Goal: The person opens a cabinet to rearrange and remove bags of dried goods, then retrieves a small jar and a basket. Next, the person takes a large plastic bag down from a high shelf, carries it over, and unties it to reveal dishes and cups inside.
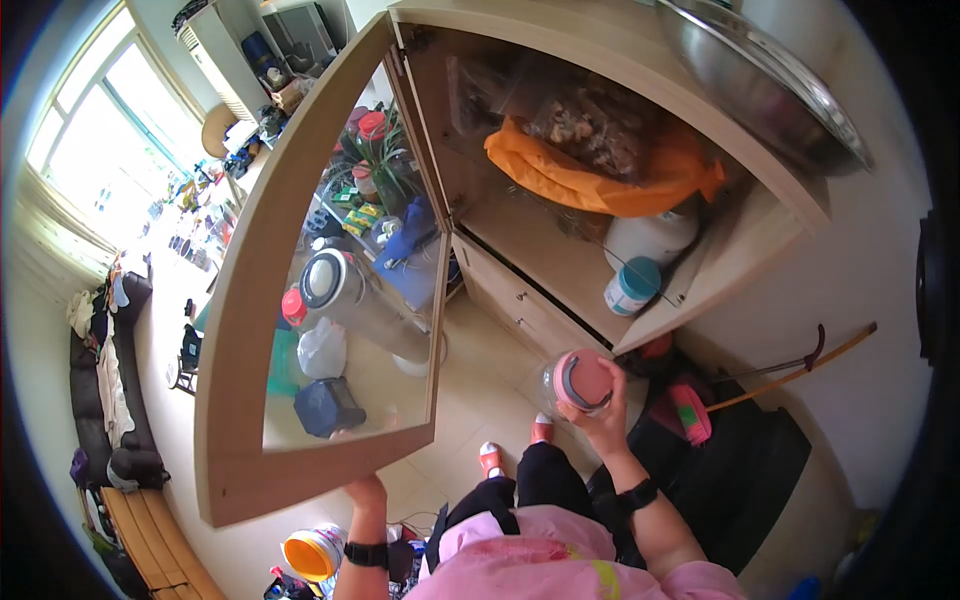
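Observation:
My right hand (pixel 602 412) is wrapped round a clear jar (pixel 578 382) with a pink lid and a grey handle, below the open cabinet. At the lower edge of the glass-paned cabinet door (pixel 320 468) is my left hand (pixel 366 490); its fingers are mostly hidden behind the frame. Inside the cabinet (pixel 520 250), an orange bag (pixel 590 180) lies beneath clear plastic bags of dried food (pixel 595 125). A white container with a teal lid (pixel 632 286) stands near the shelf's front right, beside a larger white container (pixel 652 238).
A metal basin (pixel 775 90) rests on the cabinet top. Through the door glass show a tall cylindrical container (pixel 365 300) and a dark blue box (pixel 328 407). A pink dustpan (pixel 690 413) lies at right, an orange-and-white bucket (pixel 312 553) at lower left.

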A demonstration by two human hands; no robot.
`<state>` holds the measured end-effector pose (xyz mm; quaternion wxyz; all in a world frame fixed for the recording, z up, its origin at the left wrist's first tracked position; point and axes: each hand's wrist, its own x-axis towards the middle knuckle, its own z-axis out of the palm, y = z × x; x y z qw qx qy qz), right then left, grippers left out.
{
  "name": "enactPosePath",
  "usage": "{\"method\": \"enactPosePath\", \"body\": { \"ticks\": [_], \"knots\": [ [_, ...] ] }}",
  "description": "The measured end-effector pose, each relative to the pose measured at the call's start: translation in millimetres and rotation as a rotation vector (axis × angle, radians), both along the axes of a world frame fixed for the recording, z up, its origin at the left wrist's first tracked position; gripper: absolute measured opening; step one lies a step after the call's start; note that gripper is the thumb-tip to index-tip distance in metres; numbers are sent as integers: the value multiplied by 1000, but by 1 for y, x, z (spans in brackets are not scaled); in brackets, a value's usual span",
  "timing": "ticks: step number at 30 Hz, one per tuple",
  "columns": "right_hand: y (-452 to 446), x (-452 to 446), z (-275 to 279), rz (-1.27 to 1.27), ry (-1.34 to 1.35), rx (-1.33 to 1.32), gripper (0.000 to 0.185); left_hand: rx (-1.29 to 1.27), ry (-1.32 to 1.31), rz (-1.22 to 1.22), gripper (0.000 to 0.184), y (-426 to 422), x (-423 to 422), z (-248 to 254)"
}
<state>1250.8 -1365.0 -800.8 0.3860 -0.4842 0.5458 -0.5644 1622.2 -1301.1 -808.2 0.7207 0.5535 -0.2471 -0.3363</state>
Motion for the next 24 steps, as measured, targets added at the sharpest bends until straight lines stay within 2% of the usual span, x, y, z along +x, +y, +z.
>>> {"method": "enactPosePath", "body": {
  "ticks": [2,4,6,8,10,12,14,16,17,20,21,24],
  "knots": [
    [-43,10,-17,-40,56,-42,83,34,-172,18,36,2,10,-7],
    [-95,17,-37,-74,91,-66,84,-54,-30,190,46,-3,12,-14],
    [-155,19,-82,-109,195,-121,84,-457,674,-420,61,-3,56,-35],
    [-217,25,-121,-181,215,-140,84,-151,447,-280,74,52,117,-118],
    [-273,27,-139,-243,488,-162,85,-292,325,-800,76,33,129,-93],
    [-321,32,-149,-300,459,-209,82,36,354,-470,73,18,93,-68],
    [-363,47,-158,-329,411,-257,79,276,406,-283,71,4,61,-50],
    [-388,53,-161,-384,429,-245,68,400,433,-224,68,-1,39,-42],
    [-397,57,-161,-380,366,-242,57,444,447,-213,67,-3,30,-41],
    [-416,64,-169,-350,420,-242,56,540,481,-194,63,-9,11,-37],
    [-426,65,-178,-272,252,-143,81,560,489,-195,62,-12,7,-37],
    [-465,54,-232,-168,369,-226,79,615,508,-204,58,-17,-3,-38]
  ]
}}
